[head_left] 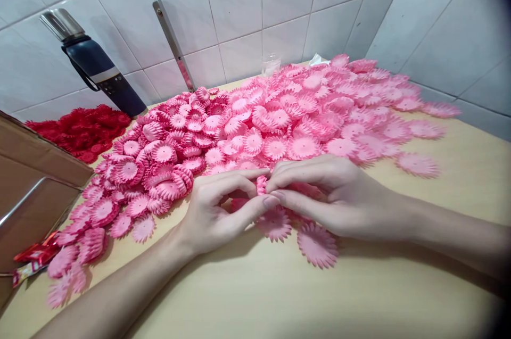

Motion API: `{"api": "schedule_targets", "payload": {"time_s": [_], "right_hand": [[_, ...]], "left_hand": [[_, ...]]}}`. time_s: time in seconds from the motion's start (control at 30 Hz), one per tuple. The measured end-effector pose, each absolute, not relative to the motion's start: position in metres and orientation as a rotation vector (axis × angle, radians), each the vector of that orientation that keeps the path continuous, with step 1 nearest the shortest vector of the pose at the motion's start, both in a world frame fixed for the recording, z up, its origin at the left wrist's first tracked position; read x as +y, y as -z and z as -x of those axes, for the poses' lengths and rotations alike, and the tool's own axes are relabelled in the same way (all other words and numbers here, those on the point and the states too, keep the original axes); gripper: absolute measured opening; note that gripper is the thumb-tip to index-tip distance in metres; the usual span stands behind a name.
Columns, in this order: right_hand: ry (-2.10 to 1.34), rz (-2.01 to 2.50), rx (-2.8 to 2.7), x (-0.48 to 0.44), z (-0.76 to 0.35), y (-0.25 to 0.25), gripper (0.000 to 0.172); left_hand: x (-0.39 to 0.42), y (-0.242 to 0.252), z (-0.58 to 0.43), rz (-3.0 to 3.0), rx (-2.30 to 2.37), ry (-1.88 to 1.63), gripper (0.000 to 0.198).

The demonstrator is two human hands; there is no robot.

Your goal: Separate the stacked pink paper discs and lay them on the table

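Near the middle of the table, my left hand (223, 208) and my right hand (331, 192) meet with thumb tips nearly touching. Between their thumbs and fingers they pinch a small pink petal piece (261, 184) with a frilled, curled edge. Below the hands, a flat pink scalloped disc (318, 245) lies on the table, and another pink disc (275, 224) shows partly under the fingers. Right behind the hands spreads a large heap of pink petal discs (303, 115), darker pink toward the left.
A pile of red petal pieces (80, 129) lies at the back left beside a dark blue flask (104, 70). A cardboard box (35, 168) and a red wrapper (38, 254) sit at the left edge. A metal strip (171, 38) leans on the tiled wall near a clear cup (271, 65).
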State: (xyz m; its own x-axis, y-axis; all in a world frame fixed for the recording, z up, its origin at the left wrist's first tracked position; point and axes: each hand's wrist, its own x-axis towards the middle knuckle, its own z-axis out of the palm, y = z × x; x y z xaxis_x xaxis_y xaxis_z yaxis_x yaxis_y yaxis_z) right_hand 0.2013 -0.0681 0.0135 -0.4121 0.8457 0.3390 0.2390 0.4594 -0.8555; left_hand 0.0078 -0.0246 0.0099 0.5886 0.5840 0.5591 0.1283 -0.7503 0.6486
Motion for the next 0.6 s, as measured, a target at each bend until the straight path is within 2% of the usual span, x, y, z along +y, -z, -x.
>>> {"api": "schedule_targets", "payload": {"time_s": [0.6], "right_hand": [[-0.975, 0.935, -1.861, -0.0668, -0.2022, -0.0096, 0.019]], "left_hand": [[-0.0233, -0.0090, -0.0064, -2.228, 0.539, -1.072, 0.007]]}}
